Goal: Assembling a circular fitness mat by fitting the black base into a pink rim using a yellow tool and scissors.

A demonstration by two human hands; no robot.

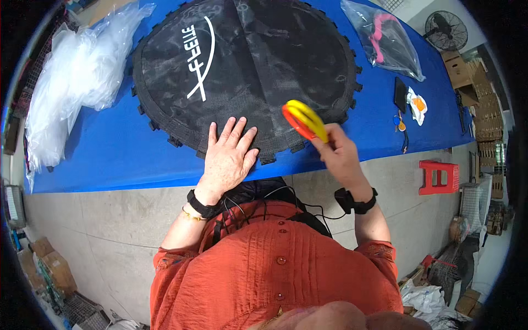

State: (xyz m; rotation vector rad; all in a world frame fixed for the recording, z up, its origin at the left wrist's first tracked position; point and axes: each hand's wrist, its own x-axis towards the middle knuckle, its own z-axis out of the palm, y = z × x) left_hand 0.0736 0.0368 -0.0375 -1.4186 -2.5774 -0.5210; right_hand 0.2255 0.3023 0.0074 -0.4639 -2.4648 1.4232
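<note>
A round black mesh mat (297, 55), like a trampoline mat with small tabs around its rim and white printing on its left half, lies flat on the blue-covered table (115, 170). My left hand (228, 159) rests palm down on its near edge, fingers spread, holding nothing. Above the mat's near right edge, my right hand (340, 154) is closed around one end of a ring-shaped yellow and red thing (305, 121). The ring is tilted, and my fingers hide its lower end. What kind of thing it is, I cannot tell.
Crumpled clear plastic wrap (82, 71) covers the table's left side. At the right lie a clear bag (388, 44) with something pink inside, a dark phone-like slab (400, 94), an orange-and-white packet (418, 105) and keys (401, 125). A red stool (439, 177) stands on the floor.
</note>
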